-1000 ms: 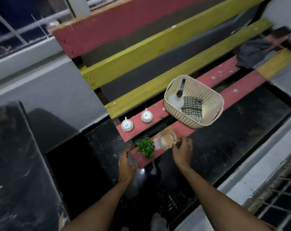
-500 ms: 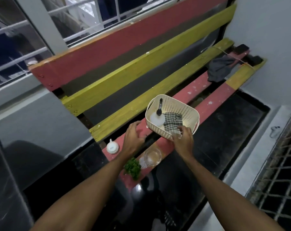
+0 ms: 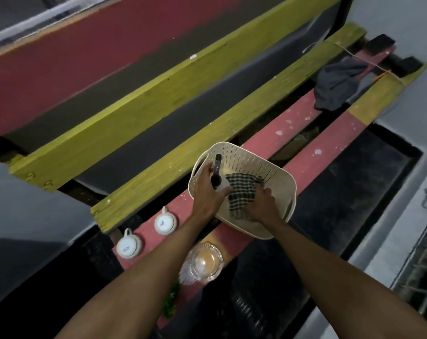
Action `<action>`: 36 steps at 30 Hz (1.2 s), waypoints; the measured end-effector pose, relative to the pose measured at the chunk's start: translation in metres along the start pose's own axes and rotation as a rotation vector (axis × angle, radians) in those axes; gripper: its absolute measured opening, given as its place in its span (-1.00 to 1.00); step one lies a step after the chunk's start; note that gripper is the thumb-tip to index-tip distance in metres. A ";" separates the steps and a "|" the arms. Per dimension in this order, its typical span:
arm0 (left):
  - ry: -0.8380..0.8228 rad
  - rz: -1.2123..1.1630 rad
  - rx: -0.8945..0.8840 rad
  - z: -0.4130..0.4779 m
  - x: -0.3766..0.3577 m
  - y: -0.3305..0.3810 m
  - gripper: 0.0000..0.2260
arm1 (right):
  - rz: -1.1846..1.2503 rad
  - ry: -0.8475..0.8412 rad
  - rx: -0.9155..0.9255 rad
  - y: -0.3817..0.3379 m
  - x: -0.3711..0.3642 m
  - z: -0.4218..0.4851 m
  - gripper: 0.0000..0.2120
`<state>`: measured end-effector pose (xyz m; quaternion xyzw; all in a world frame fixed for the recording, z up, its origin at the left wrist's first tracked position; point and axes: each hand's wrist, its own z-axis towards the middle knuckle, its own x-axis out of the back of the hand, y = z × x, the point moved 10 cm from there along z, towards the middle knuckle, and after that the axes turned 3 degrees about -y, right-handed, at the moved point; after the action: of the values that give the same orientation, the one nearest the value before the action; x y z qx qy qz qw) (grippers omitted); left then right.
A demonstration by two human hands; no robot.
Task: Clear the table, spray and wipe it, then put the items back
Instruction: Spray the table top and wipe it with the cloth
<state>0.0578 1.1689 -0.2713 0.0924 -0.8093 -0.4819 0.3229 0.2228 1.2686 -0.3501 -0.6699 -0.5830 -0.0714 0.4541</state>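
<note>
Both targets sit inside the basket (image 3: 278, 174): your left hand (image 3: 207, 192) is wrapped around the spray bottle (image 3: 218, 178), long axis upright; your right hand (image 3: 262, 206) pinches the checked cloth (image 3: 243, 189) just beside it; lift straight up.

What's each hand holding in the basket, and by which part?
Left hand grips the spray bottle at its dark neck, below the nozzle. Right hand pinches the checked cloth at its near right edge, inside the basket.
</note>
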 end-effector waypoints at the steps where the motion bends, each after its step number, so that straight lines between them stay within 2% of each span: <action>1: 0.001 0.000 0.008 0.004 -0.003 -0.003 -0.30 | -0.016 -0.016 0.004 0.002 -0.005 0.006 -0.14; 4: 0.033 0.018 0.026 0.008 -0.008 -0.010 -0.61 | -0.120 -0.082 0.024 0.004 -0.026 0.019 0.09; 6: 0.083 0.042 0.024 0.010 -0.005 -0.011 -0.74 | -0.215 -0.063 0.021 0.005 -0.035 0.024 0.06; 9: 0.113 0.070 0.015 0.014 -0.006 -0.012 -0.78 | -0.359 0.075 0.057 -0.001 -0.035 0.031 -0.18; 12: 0.162 0.097 -0.037 0.009 0.001 -0.010 -0.79 | -0.298 0.214 0.155 -0.011 -0.022 0.029 -0.65; 14: 0.187 0.094 -0.074 0.001 0.011 -0.004 -0.79 | -0.223 0.266 0.209 -0.012 -0.011 0.026 -0.73; 18: 0.222 0.063 -0.139 -0.021 0.038 0.021 -0.74 | -0.045 0.342 0.313 -0.029 0.020 0.001 -0.75; 23: 0.197 -0.092 -0.214 -0.069 0.095 0.066 -0.74 | 0.048 0.455 0.272 -0.080 0.061 -0.070 -0.75; 26: 0.178 -0.154 -0.259 -0.119 0.142 0.093 -0.80 | 0.075 0.455 0.273 -0.126 0.071 -0.125 -0.72; 28: 0.198 -0.148 -0.283 -0.157 0.175 0.103 -0.77 | 0.095 0.462 0.288 -0.159 0.070 -0.163 -0.68; 30: 0.242 -0.159 -0.283 -0.199 0.214 0.102 -0.71 | 0.085 0.439 0.328 -0.195 0.058 -0.203 -0.65; 32: 0.301 -0.189 -0.276 -0.246 0.260 0.088 -0.73 | 0.075 0.400 0.383 -0.234 0.034 -0.244 -0.63; 36: 0.439 -0.205 -0.239 -0.342 0.354 0.030 -0.71 | 0.041 0.306 0.441 -0.302 -0.047 -0.319 -0.64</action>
<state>-0.0024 0.7750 0.0188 0.2371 -0.6438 -0.5727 0.4487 0.0909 0.9865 -0.0365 -0.5478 -0.4956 -0.0338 0.6731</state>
